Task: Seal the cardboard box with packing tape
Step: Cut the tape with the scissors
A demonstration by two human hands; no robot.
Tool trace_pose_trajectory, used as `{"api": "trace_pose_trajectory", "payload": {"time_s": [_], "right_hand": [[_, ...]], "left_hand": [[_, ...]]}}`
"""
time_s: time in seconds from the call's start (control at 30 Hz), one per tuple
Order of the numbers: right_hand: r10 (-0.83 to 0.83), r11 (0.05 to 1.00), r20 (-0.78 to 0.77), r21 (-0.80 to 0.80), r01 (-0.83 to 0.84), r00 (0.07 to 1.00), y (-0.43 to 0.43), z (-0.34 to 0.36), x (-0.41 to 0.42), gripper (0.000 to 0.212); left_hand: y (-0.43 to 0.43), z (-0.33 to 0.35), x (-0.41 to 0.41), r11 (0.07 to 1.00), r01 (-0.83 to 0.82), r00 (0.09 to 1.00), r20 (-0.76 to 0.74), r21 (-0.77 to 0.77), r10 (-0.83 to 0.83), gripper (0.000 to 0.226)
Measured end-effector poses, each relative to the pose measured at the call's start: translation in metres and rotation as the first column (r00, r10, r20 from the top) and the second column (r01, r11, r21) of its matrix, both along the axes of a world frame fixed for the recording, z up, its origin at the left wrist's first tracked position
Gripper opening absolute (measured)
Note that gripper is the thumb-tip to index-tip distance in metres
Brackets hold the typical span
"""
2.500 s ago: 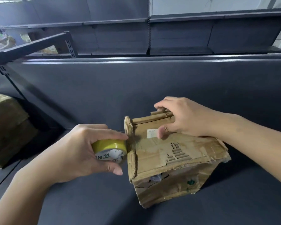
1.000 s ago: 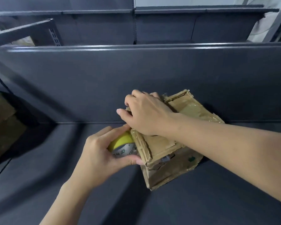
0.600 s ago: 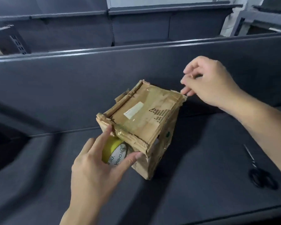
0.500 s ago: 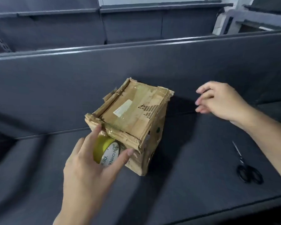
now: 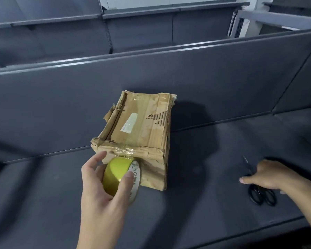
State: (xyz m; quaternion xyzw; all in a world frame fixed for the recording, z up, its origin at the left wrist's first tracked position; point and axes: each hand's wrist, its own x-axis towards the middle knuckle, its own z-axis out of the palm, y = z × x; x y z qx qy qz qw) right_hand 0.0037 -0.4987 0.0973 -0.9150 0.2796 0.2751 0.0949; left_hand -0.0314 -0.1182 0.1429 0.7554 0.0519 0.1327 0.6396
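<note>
**On the grey shelf: roll at the box's near edge**

On the dark grey shelf [image 5: 43, 194], with a back panel [image 5: 61, 105] of the same grey rising behind. More grey shelving beyond the panel, out of reach.

Box [image 5: 142, 123] stands mid-shelf, near the back panel, one corner turned toward the camera. Worn brown cardboard, edges frayed and crushed, top flaps down. Clear tape runs along the top, glossy, and wrinkles over the near top edge. The top's left flap edge is torn and lifting. Box's shadow falls to the right.

Left hand [image 5: 101, 198] comes up from the lower edge of the view, holding the roll [image 5: 118, 175]. Thumb lies across the roll's front and forefinger reaches up to the left of it, near the box's lower corner. Other fingers hidden behind the roll.

Roll is yellow with a white printed side, pressed up against the box's near face, just under the top edge. A short run of tape joins it to the wrinkled patch on that edge.

Right hand [image 5: 269, 175] is well apart from the box, low over the shelf at the right, holding nothing. Fingers stretched out and blurred, lying over the scissors [image 5: 262, 196]. Cannot tell if it touches them.

Scissors are black-handled, flat on the shelf, handles nearest the camera, blade tip pointing away.

Small white label [image 5: 129, 122] sits on the box top.
</note>
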Motion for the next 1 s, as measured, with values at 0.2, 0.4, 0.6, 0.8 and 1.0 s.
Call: {"api": "trace_pose_trajectory", "payload": {"time_s": [0.2,0.4,0.6,0.8,1.0], "right_hand": [[0.076,0.997,0.229,0.011,-0.081,0.970,0.004,-0.021,0.017,0.046],[0.105,0.960,0.495,0.178,-0.218,0.862,0.044,-0.017,0.034,0.013],[-0.191,0.614,0.593,0.694,-0.377,0.782,0.074,0.056,0.040,0.013],[0.301,0.549,0.769,0.344,-0.762,0.564,0.135,0.167,0.030,0.008],[0.552,0.438,0.718,0.184,-0.880,0.424,0.181,0.180,0.034,0.008]], "left_hand": [[-0.016,-0.002,0.003,0.972,0.020,0.995,-0.090,-0.233,-0.042,0.071],[-0.028,0.000,0.006,0.933,0.034,0.990,-0.117,-0.358,-0.081,0.065],[-0.027,-0.004,0.013,0.934,0.072,0.985,-0.120,-0.350,-0.121,0.046],[-0.030,0.003,0.008,0.988,-0.072,0.989,0.120,-0.137,0.089,0.045],[-0.013,0.054,0.029,0.958,0.151,0.981,0.156,-0.244,-0.115,0.035]]}}
